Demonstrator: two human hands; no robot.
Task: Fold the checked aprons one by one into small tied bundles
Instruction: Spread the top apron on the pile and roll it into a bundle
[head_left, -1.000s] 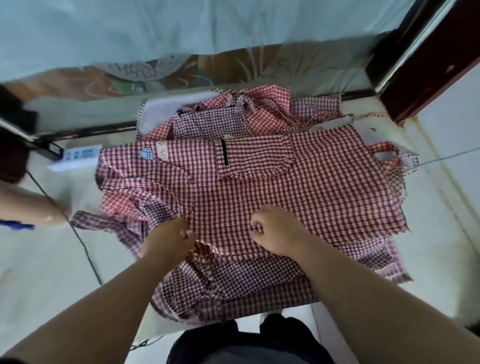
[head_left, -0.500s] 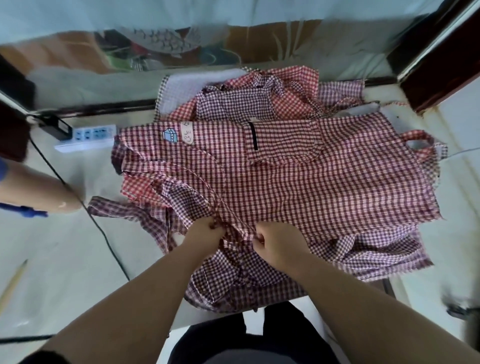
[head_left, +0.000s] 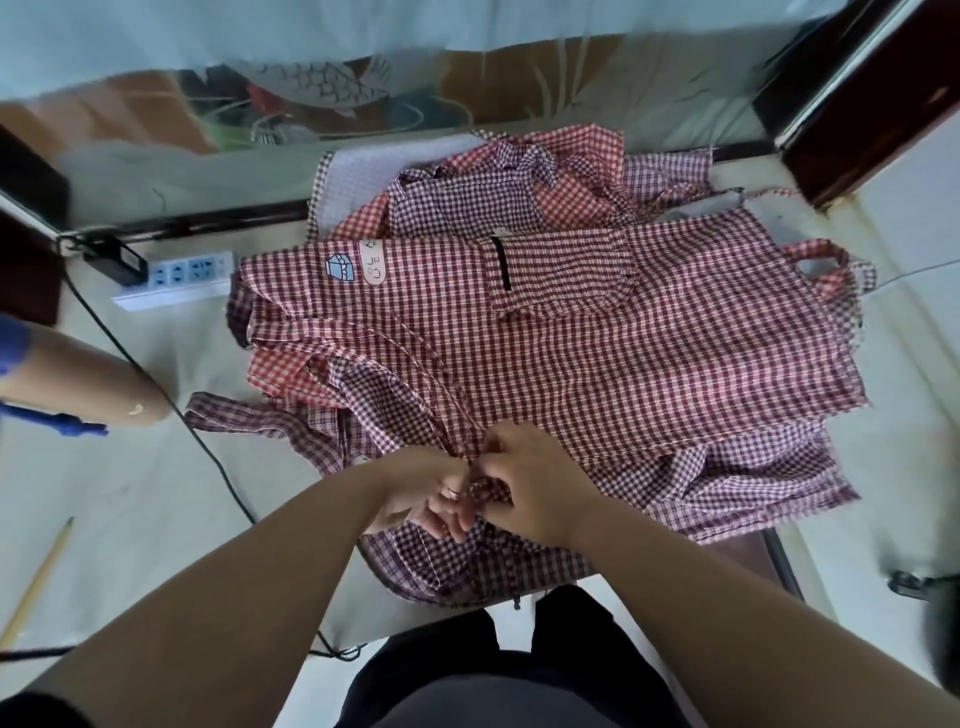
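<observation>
Checked red-and-white cloth is covering most of the head view: a pile of aprons (head_left: 519, 197) is lying on the pale counter (head_left: 156, 493), and the top apron (head_left: 649, 353) is lying spread flat over the others. Its long axis is running left to right. The neck loop (head_left: 815, 254) is sitting at the right end, and a blue patch (head_left: 340, 267) is sitting near the left end. A pocket (head_left: 561, 280) is facing up along the far edge.

A narrow strip (head_left: 415, 364), probably a tie, is running diagonally from the left end down to the near edge. There the left hand (head_left: 410, 483) and the right hand (head_left: 535, 483) are meeting, touching each other. Both are curling their fingers (head_left: 447, 519) round a small bunch of checked cloth at that point. Whether it is the tie alone or also the hem cannot be told.

The body of the apron is lying beyond the fingers and mostly to the right, so the right hand is nearer its bulk. No fold is showing in it yet, so folding appears to be at its start.

A power strip (head_left: 176, 275) and a dark cable (head_left: 208, 447) are lying to the left.
</observation>
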